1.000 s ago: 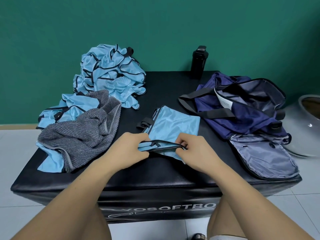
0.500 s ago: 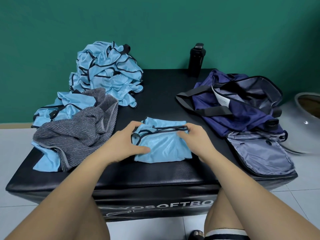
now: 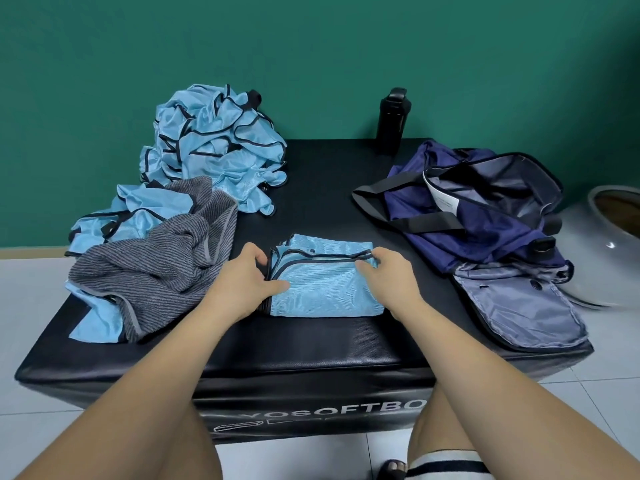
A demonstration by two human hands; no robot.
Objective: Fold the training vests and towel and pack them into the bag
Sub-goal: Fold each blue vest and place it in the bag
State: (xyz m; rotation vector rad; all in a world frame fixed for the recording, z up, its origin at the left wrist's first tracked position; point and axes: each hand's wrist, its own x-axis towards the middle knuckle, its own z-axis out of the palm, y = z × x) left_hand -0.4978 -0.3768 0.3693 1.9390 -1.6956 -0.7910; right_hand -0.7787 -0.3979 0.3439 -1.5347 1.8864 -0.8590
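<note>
Folded vest [image 3: 325, 289] is laid on the black surface [image 3: 311, 344], near the front edge, between towel and bag. It is judged nearly finished: a compact rectangle with black trim along the far side, not yet packed. Left hand [image 3: 242, 282] is curled at the vest's left edge with the thumb laid on the fabric. Right hand [image 3: 391, 275] pinches the trimmed far-right corner between thumb and fingers. Nothing else is held by either.

Left to do, as judged:
- The vest pile [image 3: 214, 143] at back left is crumpled and unfolded.
- Loose vests [image 3: 138, 216] are spread under and beside the towel.
- The grey towel [image 3: 156, 261] is bunched on top of them, unfolded.
- Nothing is seen packed in the navy bag [image 3: 485, 230]. Its mouth gapes open at right, but the inside is only partly visible.

The task is judged to be at an early stage.

Edges and room:
- A bare strip of surface is seen in front of the vest.
- A bare lane is seen between vest and bag, so a short carry rightward looks open, apart from a black strap [image 3: 426, 225] lying across the bag's near side.
- The bag's grey flap [image 3: 512, 306] reaches the front-right corner.
- Cloth on the left overhangs that edge and might slip.
- A black bottle [image 3: 391, 121] stands at the back edge, well apart from both hands.
- A grey pot [image 3: 613, 251] sits on the floor just beside the bag.
</note>
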